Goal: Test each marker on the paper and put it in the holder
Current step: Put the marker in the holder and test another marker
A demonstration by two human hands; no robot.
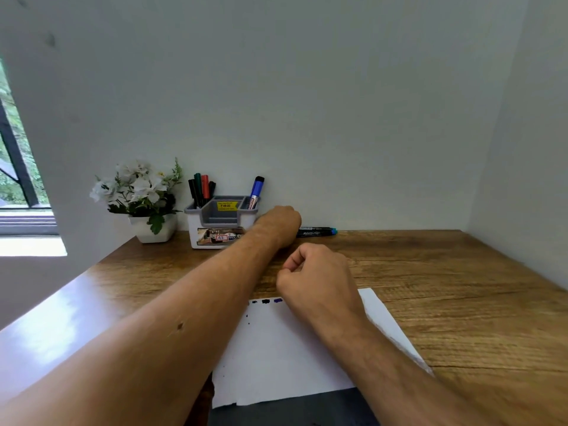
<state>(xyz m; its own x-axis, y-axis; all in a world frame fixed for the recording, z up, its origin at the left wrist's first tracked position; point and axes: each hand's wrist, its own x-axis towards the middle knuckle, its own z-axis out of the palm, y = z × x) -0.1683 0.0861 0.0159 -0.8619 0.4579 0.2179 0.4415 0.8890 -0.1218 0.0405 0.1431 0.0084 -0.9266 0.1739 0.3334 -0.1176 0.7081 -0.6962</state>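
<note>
A wooden bench stands against a pale wall, and a white paper lies on its near part, with its near edge over the edge of the bench. Along the far edge of the paper there are a few small ink marks, dark and blue-violet, and some tiny dots lie a little nearer. The left hand reaches far across the bench, to the right of the holder, and it covers the left end of the marker that lies flat near the wall. The fingers of this hand point away from the camera, so I cannot tell whether they are closed on the marker or only resting on it. The marker is dark, with a blue-green end that points to the right. The right hand is over the far edge of the paper, curled into a loose fist, and nothing can be seen in it. The holder is white and grey, with a yellow price sticker in the middle compartment. In its left compartment stand four markers, black, green and red, and in its right compartment leans a blue marker. Just to the left of the holder stands a white pot with white flowers. At the far left, a window shows green leaves outside.
</note>
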